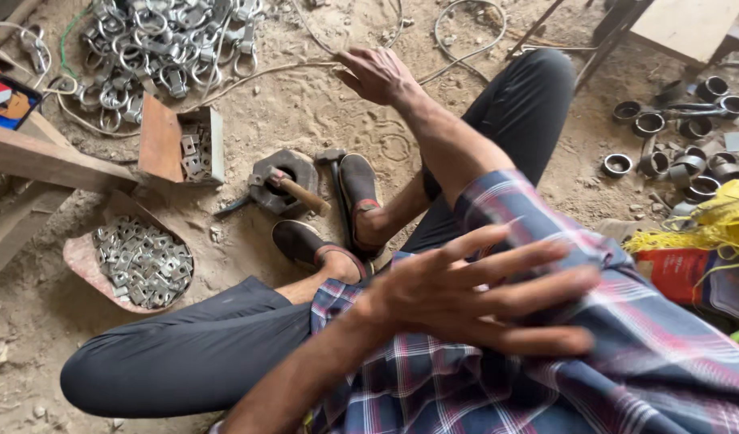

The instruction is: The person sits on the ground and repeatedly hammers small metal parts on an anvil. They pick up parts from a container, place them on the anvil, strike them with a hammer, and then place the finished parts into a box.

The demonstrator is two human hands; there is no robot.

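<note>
Hammer [293,189] lies on a round metal block [293,173] on the sandy floor [321,112], just beside my sandals [337,217]. My right hand [377,74] hovers above the sand, grip loose and holding nothing. My left hand [474,293] is spread over my plaid shirt [546,386], equally bare.

Sandy dirt floor [321,120] — wooden planks [48,161], daylight

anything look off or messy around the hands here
Nothing looks damaged. The hammer with a wooden handle lies tilted across the dark round metal block, untouched. Both hands are empty: the left hand is spread and blurred near the camera, and the right hand is over the sandy ground.
</note>
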